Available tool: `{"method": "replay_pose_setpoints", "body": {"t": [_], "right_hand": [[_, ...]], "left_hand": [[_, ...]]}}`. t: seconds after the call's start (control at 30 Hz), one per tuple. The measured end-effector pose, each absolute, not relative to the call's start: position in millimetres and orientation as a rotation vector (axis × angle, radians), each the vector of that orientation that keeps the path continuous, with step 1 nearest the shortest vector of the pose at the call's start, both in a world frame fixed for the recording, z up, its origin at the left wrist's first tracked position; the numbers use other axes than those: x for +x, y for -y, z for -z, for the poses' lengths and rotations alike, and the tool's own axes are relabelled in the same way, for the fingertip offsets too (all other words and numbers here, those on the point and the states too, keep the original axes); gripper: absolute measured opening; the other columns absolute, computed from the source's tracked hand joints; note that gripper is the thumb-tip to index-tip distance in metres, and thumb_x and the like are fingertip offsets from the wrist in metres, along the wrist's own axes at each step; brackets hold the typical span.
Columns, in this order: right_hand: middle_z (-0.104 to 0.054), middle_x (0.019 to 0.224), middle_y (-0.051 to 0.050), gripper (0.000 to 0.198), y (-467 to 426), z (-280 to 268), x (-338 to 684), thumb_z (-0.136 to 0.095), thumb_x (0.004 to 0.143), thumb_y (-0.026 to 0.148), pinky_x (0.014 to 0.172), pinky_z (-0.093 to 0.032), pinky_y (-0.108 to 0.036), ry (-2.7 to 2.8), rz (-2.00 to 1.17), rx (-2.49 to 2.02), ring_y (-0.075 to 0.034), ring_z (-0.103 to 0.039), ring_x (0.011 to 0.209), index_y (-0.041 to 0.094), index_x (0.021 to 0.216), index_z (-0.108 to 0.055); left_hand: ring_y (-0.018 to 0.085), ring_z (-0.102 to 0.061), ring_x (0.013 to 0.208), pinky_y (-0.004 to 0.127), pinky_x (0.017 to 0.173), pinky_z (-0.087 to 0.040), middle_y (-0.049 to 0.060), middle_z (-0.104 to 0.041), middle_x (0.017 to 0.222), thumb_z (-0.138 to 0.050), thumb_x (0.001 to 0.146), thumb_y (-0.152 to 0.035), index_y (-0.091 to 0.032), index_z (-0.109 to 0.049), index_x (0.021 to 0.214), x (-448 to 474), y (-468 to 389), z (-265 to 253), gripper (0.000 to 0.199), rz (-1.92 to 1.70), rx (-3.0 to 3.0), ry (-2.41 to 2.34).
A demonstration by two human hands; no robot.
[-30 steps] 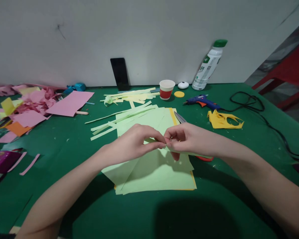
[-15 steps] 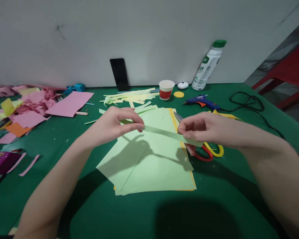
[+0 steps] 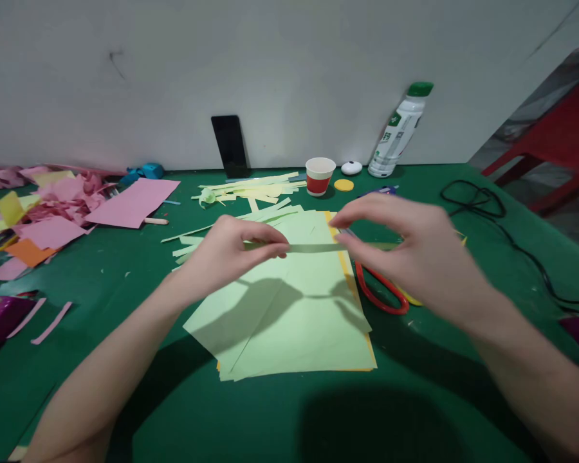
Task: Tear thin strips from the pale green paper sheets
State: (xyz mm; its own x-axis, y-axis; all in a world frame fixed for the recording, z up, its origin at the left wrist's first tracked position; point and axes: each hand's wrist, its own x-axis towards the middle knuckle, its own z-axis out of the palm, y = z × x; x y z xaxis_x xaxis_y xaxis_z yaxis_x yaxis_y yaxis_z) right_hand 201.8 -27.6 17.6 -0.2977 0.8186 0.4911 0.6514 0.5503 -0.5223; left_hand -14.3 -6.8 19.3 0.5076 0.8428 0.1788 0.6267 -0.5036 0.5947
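A narrow pale green paper strip spans the gap between my two hands, almost level, above the stacked paper. My left hand pinches it between thumb and fingertips. Thumb and forefinger of my right hand close loosely about the strip near its other end; this hand is slightly blurred. Below lie pale green sheets with an orange-yellow edge showing at the right. Scissors with red and yellow handles lie partly hidden under my right hand.
Cut strips lie behind the sheets, near a paper cup, a yellow disc and a leaning phone. A bottle leans on the wall. Pink scraps cover the left; a black cable runs along the right.
My right hand has risen and turned, its thumb and forefinger now nearer my left hand along the strip. The strip has gone from slanting to nearly level. The glue gun is now mostly covered.
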Motion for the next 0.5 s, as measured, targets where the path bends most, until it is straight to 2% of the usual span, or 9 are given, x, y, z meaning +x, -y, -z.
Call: {"method": "replay_pose_setpoints", "body": {"t": [0.07, 0.3, 0.5], "right_hand": [[-0.066, 0.086, -0.006, 0.009, 32, -7, 186, -0.054, 0.077, 0.016, 0.073, -0.045, -0.031, 2.136, -0.216, -1.092, -0.018, -0.059, 0.082, 0.016, 0.082, -0.061], [-0.064, 0.073, -0.003, 0.009, 35, 4, 176, -0.052, 0.077, 0.010, 0.061, -0.042, -0.025, 2.162, -0.315, -1.068, -0.014, -0.057, 0.069, 0.015, 0.073, -0.060], [-0.060, 0.071, -0.003, 0.009, 35, 8, 175, -0.049, 0.076, 0.011, 0.057, -0.039, -0.025, 2.251, -0.258, -1.069, -0.012, -0.051, 0.060, 0.014, 0.072, -0.057]], "left_hand": [[0.010, -0.061, 0.061, 0.018, 0.055, -0.043, 0.000, -0.070, 0.072, -0.054, 0.080, -0.025, -0.016, -0.068, 0.078, -5, 15, -16, 0.016, -0.638, 2.359, -1.158], [0.009, -0.061, 0.055, 0.017, 0.050, -0.040, 0.002, -0.070, 0.068, -0.057, 0.079, -0.015, -0.013, -0.069, 0.080, 2, 27, -8, 0.013, -0.776, 2.526, -1.060], [0.006, -0.046, 0.042, 0.017, 0.042, -0.033, -0.001, -0.061, 0.051, -0.056, 0.078, -0.013, -0.011, -0.067, 0.068, 7, 32, -3, 0.014, -0.809, 2.688, -1.095]]}}
